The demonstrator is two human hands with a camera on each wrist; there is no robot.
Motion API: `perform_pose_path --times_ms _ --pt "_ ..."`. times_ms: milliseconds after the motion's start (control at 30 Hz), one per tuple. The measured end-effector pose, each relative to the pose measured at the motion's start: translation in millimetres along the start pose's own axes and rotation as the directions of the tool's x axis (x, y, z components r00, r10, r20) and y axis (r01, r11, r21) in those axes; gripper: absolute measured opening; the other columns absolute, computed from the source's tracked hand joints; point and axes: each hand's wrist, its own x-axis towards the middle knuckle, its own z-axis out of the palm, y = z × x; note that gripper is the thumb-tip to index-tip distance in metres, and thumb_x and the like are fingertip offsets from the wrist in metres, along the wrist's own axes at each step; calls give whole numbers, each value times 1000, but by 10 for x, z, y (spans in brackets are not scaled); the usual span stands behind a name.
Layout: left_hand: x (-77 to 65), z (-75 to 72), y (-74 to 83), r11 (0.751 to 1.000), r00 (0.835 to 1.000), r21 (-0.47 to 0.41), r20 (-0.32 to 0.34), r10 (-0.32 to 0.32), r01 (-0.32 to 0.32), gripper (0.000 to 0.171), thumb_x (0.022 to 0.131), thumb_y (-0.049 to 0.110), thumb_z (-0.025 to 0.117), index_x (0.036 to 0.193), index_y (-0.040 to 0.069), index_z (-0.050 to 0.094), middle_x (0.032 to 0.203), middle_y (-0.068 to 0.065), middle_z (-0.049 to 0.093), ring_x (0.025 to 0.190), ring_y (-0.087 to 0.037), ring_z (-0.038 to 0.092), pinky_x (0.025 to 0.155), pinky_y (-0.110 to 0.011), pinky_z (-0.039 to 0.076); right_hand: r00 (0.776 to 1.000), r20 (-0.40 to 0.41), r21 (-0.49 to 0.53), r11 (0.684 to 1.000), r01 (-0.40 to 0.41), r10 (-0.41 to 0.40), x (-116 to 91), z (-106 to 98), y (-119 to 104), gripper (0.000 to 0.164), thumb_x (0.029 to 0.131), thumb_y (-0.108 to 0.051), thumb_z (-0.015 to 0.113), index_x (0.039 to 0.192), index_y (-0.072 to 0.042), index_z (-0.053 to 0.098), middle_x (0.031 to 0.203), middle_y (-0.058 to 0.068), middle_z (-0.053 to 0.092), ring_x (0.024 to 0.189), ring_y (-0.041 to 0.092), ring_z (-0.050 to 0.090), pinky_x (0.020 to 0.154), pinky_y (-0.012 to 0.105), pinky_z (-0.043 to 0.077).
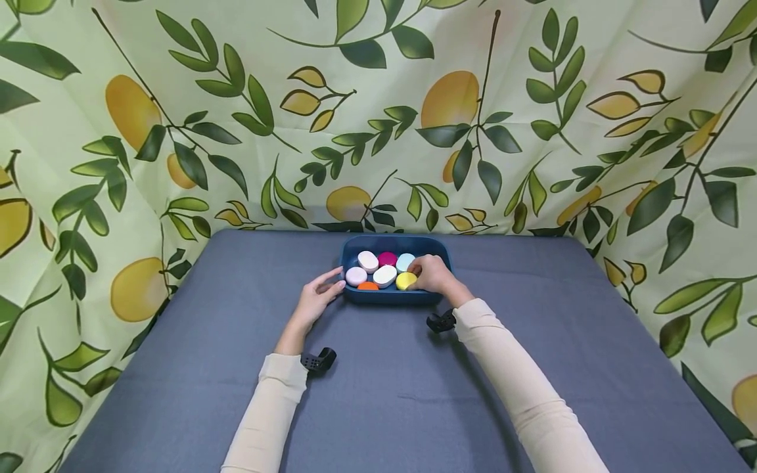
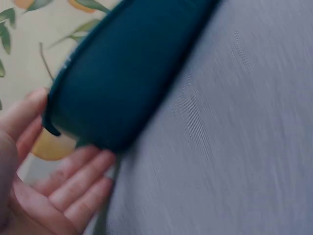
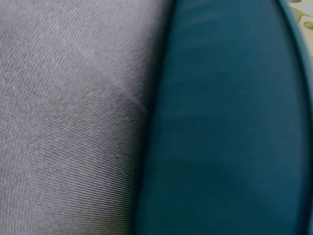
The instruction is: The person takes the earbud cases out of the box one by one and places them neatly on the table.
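A dark blue rectangular bin (image 1: 393, 297) sits near the table's far edge, holding smooth round and oval pieces that look like soaps. Among them are two white ovals, one of them (image 1: 368, 262) at the back, a magenta one (image 1: 387, 259), a light blue one (image 1: 405, 262), a pale pink one (image 1: 356, 276) and a partly hidden orange one (image 1: 368, 286). My right hand (image 1: 434, 274) reaches over the bin's right side and pinches the yellow round piece (image 1: 405, 281). My left hand (image 1: 316, 297), fingers extended, is at the bin's left end; the left wrist view shows its fingertips at the wall.
A grey-blue cloth (image 1: 378, 394) covers the table. Behind and along both sides hangs a curtain (image 1: 378, 157) printed with leaves and lemons. Each wrist wears a black camera strap. In the right wrist view only the cloth and the bin's outer wall (image 3: 225, 122) appear.
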Motion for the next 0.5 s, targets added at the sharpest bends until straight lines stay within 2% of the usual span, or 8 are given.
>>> perform_pose_path --times_ms 100,200,433,500 --pt "17 -14 -11 997 998 50 28 60 -61 44 96 24 60 138 14 54 132 -20 61 115 -31 65 101 -38 52 1000 -27 39 999 -6 7 -36 -62 -3 40 72 -15 83 105 4 70 101 19 74 92 27 69 85 37 57" --pt "15 -43 -11 991 992 75 70 103 -108 45 97 23 58 140 12 51 136 -19 58 117 -35 63 104 -43 50 997 -72 83 997 4 2 -81 -112 -23 43 72 -17 83 106 5 69 102 20 73 90 27 69 84 37 58" --pt "-39 -131 -2 989 988 130 144 57 -76 51 98 30 56 145 16 44 154 -13 39 135 -36 48 113 -53 39 984 -170 172 981 88 -59 -278 -141 -103 43 71 -17 84 105 5 69 98 19 73 84 27 67 79 36 58" --pt "-43 -140 10 988 986 131 155 57 -78 51 98 29 56 145 14 44 154 -14 38 136 -37 46 114 -53 37 979 -188 194 974 118 -81 -345 -138 -130 43 71 -17 84 105 4 70 97 19 73 84 28 68 78 36 58"
